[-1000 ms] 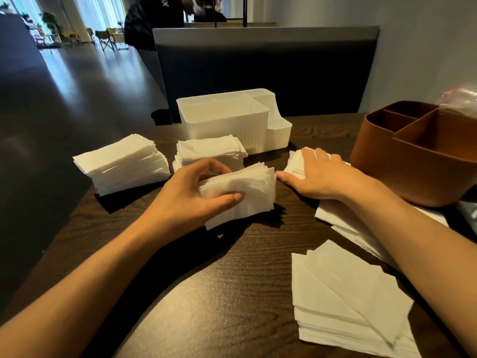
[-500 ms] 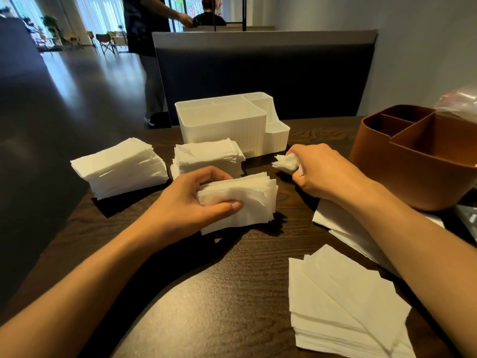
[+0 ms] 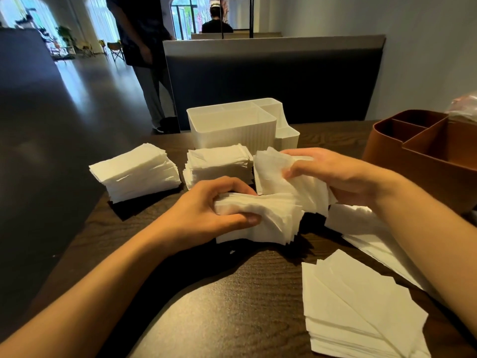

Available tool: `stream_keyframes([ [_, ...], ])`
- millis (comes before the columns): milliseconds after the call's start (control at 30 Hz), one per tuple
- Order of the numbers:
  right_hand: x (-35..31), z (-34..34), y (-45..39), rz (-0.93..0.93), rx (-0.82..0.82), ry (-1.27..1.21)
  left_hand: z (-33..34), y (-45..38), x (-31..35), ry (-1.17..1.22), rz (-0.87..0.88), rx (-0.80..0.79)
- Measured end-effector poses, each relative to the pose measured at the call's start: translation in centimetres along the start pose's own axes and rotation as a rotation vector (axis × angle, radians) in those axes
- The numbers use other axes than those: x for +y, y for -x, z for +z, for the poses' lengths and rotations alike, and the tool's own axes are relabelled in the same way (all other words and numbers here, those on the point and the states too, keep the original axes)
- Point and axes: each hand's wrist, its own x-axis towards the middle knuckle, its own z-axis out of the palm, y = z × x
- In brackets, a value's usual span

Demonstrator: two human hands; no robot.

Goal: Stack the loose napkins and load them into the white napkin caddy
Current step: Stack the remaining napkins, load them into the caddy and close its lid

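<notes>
My left hand (image 3: 206,215) grips a thick bundle of white napkins (image 3: 268,220) at the table's middle, thumb below and fingers curled over the top. My right hand (image 3: 333,174) holds a smaller batch of napkins (image 3: 278,174) just above the right end of that bundle. The white napkin caddy (image 3: 232,130) stands behind them with its compartments showing no napkins. Two neat napkin stacks sit before it: one (image 3: 136,171) at the left, one (image 3: 219,161) directly in front of the caddy.
A brown caddy (image 3: 423,161) stands at the right edge. Loose napkins (image 3: 361,228) lie spread under my right forearm, and a fanned pile (image 3: 361,313) lies at the near right. The dark wooden table (image 3: 232,306) ends at the left. A person stands beyond the table.
My right hand picked up a batch of napkins from the right pile and carried it left, above the bundle held by my left hand. The left hand stayed in place.
</notes>
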Motion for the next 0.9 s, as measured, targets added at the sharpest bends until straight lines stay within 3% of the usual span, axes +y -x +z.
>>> stream_keyframes([
  [167,0.8,0.5,-0.5,0.006,-0.170,-0.119,0.1,-0.1,-0.1,-0.031,0.000,0.020],
  [267,1.0,0.0,-0.8,-0.001,-0.165,-0.150,0.1,-0.1,0.0,-0.021,-0.002,0.001],
  [367,1.2,0.0,-0.9,-0.031,-0.059,0.026,0.0,0.0,0.2,0.013,-0.005,-0.044],
  [533,0.9,1.1,-0.8,-0.268,0.199,0.426,-0.1,-0.1,0.0,-0.024,0.032,-0.024],
  [733,0.7,2.0,-0.9,-0.324,0.060,0.505,0.2,0.0,0.2,-0.165,0.107,0.046],
  [900,1.2,1.5,-1.0,-0.269,0.081,0.685,0.1,0.0,0.1,-0.199,0.061,0.054],
])
